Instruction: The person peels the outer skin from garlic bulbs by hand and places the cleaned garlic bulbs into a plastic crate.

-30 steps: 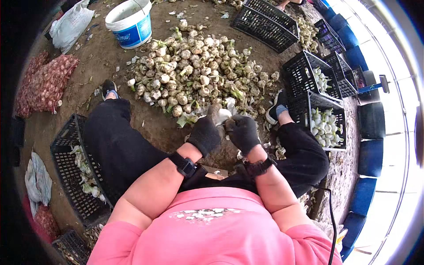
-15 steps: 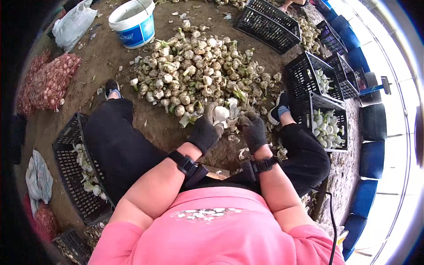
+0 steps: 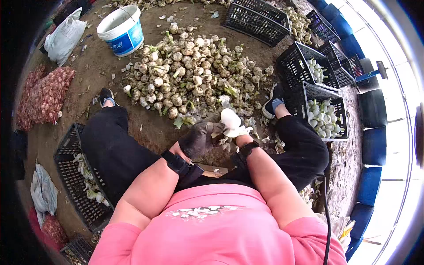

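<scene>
A peeled white garlic bulb (image 3: 230, 118) is held in front of me over the near edge of the garlic pile (image 3: 190, 70). My left hand (image 3: 198, 140), in a dark, soiled glove, is closed around the bulb's lower left side. Loose pale skins (image 3: 238, 131) hang below the bulb. My right hand comes up close against it from the right; its wrist (image 3: 245, 142) shows, but skins and the bulb cover the fingers. Unpeeled bulbs with dirty skins make up the pile beyond both hands.
Beside my left leg stands a black crate (image 3: 73, 176) holding leafy trimmings. White garlic fills crates (image 3: 324, 119) on the right. A white and blue bucket (image 3: 121, 33) stands behind the pile, and red net sacks (image 3: 51, 95) lie to the left.
My right hand has moved left to meet the bulb and its fingers are now hidden. The skins on the bulb hang looser. The whole view has shifted slightly.
</scene>
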Motion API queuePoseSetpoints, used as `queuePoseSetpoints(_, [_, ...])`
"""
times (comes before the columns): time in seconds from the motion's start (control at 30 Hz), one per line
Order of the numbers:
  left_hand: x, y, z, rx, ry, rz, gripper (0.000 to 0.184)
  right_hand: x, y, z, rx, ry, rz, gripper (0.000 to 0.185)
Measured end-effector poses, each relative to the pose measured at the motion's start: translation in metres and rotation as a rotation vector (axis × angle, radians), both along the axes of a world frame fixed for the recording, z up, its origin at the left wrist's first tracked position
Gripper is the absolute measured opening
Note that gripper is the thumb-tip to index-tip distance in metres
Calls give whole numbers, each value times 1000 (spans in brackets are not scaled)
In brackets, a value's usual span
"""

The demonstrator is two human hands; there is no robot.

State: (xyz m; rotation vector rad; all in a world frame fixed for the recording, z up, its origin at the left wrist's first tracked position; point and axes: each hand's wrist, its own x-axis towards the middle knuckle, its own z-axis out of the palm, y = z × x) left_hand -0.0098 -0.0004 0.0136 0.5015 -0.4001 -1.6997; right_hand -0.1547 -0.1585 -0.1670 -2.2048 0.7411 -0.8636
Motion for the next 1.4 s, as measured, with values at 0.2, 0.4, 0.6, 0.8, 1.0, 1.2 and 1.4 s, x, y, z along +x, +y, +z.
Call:
queuePoseSetpoints(0.2, [14,-9,-21,110,-61,14,45,-30,-27,85,197,477,-69,19])
queuePoseSetpoints(0.4, [-5,-21,-72,-76,-1187,-34,75,-6,5,154,538,149,196,32])
queuePoseSetpoints(0.6, [11,-8,-91,-185,-1564,-326,62,-76,-177,183,1429,-931,-203,39])
queuePoseSetpoints(0.8, [18,-14,-84,99,-1442,-352,55,-68,-277,106,605,-96,57,27])
queuePoseSetpoints(1.0, [30,-8,-94,255,-1381,-93,51,122,-186,37,3,598,-284,41])
queuePoseSetpoints(1.2, [42,-21,-76,345,-1015,157,40,172,-190,15,-29,972,-414,43])
queuePoseSetpoints(1.4, [48,-39,-66,467,-553,441,37,126,-120,94,239,441,215,53])
